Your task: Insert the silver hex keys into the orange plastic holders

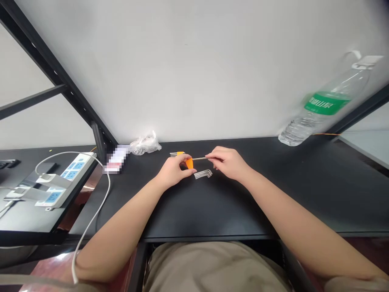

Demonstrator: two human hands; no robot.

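Note:
Near the middle of the black table, my left hand (174,171) grips an orange holder (189,163) between thumb and fingers. A thin metal rod (199,158) runs from the holder to my right hand (226,161), whose fingers pinch its far end. Just below the rod, several silver hex keys (203,174) with bent ends lie side by side, close to my left thumb. Behind my left hand, several thin metal rods (173,154) show beside another orange piece (180,153); the hand hides part of them.
A large clear bottle (326,103) with a green label stands at the back right. Crumpled plastic (146,144) lies at the back left beside a blurred-out packet (117,159). On the left are a power strip (68,178), a white cable (107,190) and a black metal frame (73,93).

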